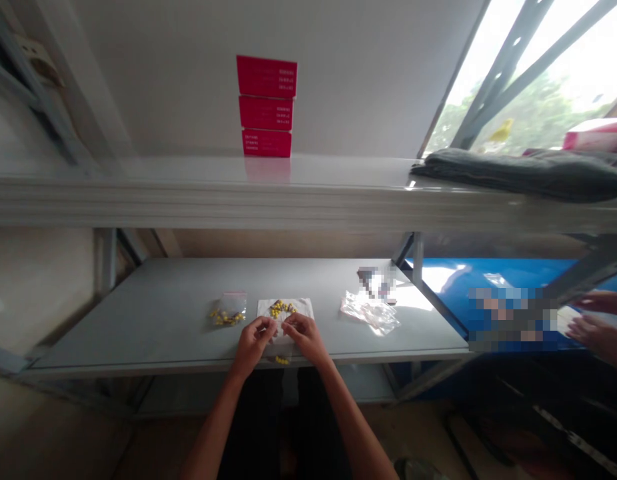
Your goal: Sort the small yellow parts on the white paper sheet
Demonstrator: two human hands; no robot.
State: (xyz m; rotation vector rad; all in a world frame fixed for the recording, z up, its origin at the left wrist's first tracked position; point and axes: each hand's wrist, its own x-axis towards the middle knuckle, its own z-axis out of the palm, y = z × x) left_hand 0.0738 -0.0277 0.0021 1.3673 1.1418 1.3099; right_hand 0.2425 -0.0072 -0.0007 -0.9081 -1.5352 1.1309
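Note:
My left hand (254, 340) and my right hand (307, 335) meet at the front of the grey shelf, fingers pinched close together. Between them they grip a small clear plastic bag (281, 349), which hangs at the shelf's front edge with a few yellow pieces (282, 361) at its bottom. Just beyond my fingertips, a pile of small yellow-and-dark pieces (282, 308) lies on a white sheet (304, 307). Left of the sheet rests a clear zip bag (233, 303) holding more such pieces. The exact kind of the pieces is too small to tell.
Crumpled clear plastic bags (371, 313) lie to the right on the grey shelf (163, 313). Three stacked red boxes (267, 112) and a dark folded cloth (518, 173) sit on the upper shelf. At the far right, another person's hands (595, 330) are over a blue table (448, 273).

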